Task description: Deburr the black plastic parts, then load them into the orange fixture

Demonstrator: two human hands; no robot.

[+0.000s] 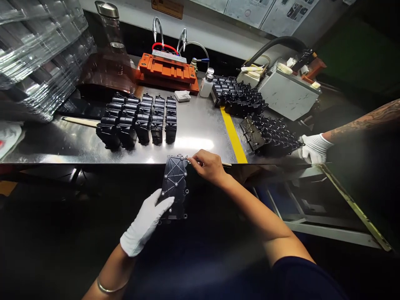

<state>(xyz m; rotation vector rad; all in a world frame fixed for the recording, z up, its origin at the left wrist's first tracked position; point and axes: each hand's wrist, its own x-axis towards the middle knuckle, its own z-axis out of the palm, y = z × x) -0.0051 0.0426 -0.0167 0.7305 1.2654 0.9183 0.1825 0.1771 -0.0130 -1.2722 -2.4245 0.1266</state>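
Note:
In my gloved left hand [150, 214], a black ribbed plastic cover [175, 177] is held upright just off the bench's front edge, thumb across its face. Several small round fasteners or bosses dot that face. My bare right hand [208, 166] is closed in a pinch at the cover's upper right corner. It grips a thin tool [227, 165] whose pale end sticks out behind the hand; its tip at the cover is too small to make out. On the bench behind stands a row of several similar black plastic parts [143, 121].
An orange fixture [168, 71] with hoses sits at the back, near a white bottle [206, 85]. Past the yellow tape [233, 133] stand more black parts [278, 133], touched by another person's gloved hand [314, 148]. Plastic-wrapped stacks [40, 54] rise at left.

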